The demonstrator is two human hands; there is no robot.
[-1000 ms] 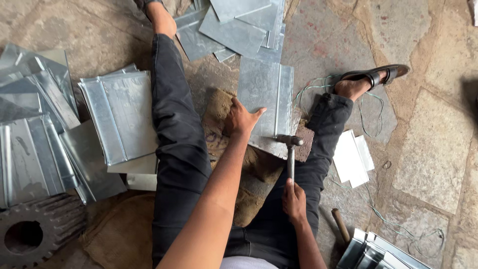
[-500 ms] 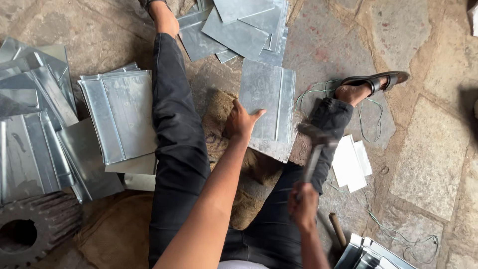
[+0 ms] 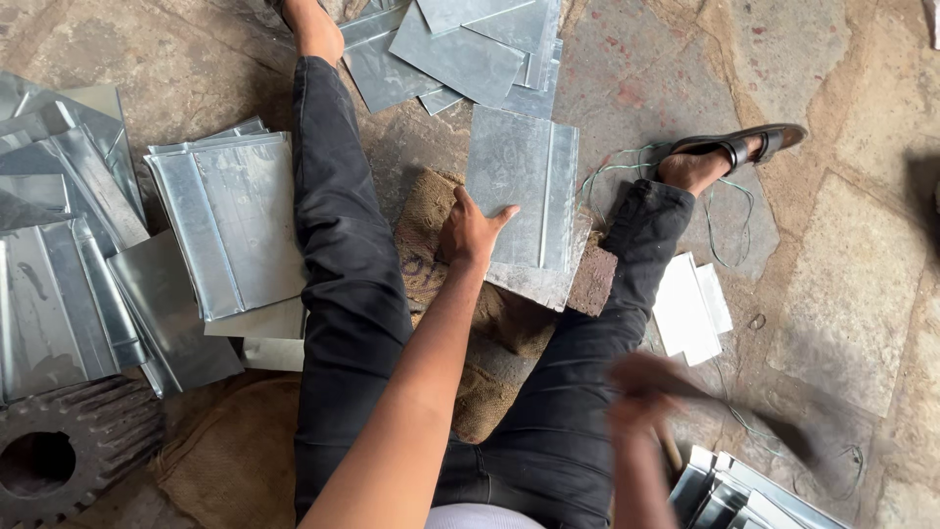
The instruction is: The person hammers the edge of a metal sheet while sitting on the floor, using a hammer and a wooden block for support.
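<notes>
I sit on a stone floor with my legs spread. My left hand [image 3: 470,230] presses flat on the near left edge of a folded grey metal sheet [image 3: 524,191], which rests on a block wrapped in burlap [image 3: 431,264] between my legs. My right hand [image 3: 636,392] is blurred low on the right, gripping the handle of a hammer [image 3: 754,416] whose head is swung out to the right, well away from the sheet.
A stack of folded metal sheets [image 3: 230,220] lies left of my left leg, with more sheets [image 3: 59,264] at the far left and others [image 3: 460,49] at the top. A toothed gear wheel [image 3: 59,460] sits bottom left. White pieces [image 3: 690,309] and wire lie by my right leg.
The hammer head rested on the sheet's near right edge a second ago. My right hand has since swung it back and down to the right, and it is now blurred. My left hand stays on the sheet.
</notes>
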